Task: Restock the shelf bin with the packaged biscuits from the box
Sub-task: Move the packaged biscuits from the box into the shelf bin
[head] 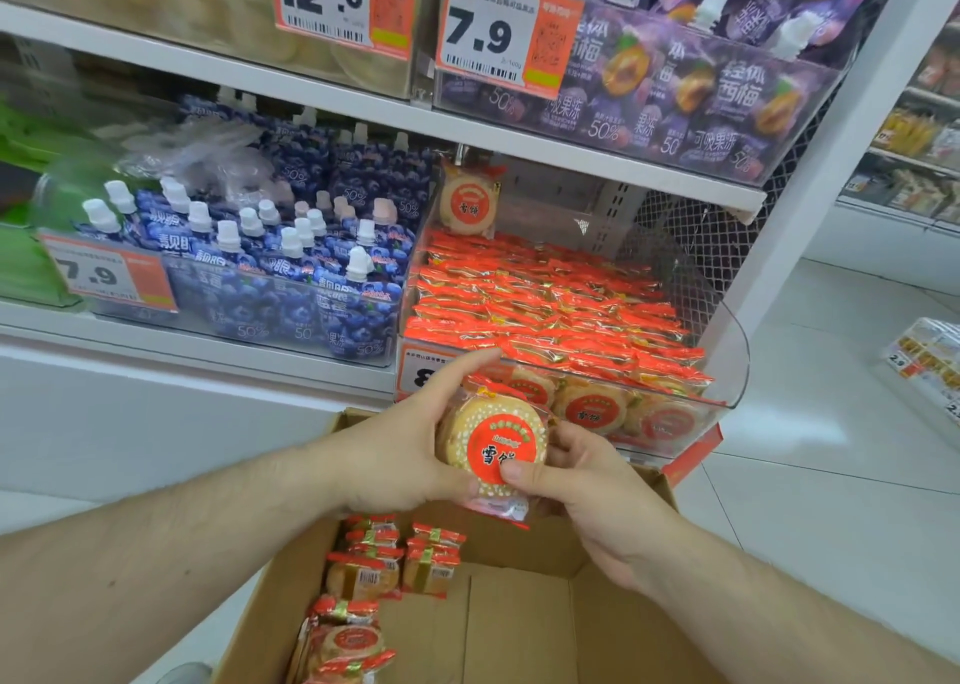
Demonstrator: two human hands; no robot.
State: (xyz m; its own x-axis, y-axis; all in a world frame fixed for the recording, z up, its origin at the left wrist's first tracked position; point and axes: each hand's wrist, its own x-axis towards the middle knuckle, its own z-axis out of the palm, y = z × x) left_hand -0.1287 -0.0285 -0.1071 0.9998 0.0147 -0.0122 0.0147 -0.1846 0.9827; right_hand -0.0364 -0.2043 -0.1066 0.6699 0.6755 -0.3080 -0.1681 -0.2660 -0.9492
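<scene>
Two hands pinch one biscuit packet [493, 444] above the box [519, 616], just before the full shelf bin [727, 351]: left grip [410, 449] curls round its edge, right grip [582, 481] thumbs its face.

Two hands [395, 455] [582, 481], one cardboard box [519, 626], one clear shelf bin [727, 351], four price tags [324, 0]

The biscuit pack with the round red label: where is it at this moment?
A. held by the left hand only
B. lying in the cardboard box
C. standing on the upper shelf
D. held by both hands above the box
D: the biscuit pack is gripped by the left hand and the right hand together, above the open cardboard box and in front of the shelf bin.
</scene>
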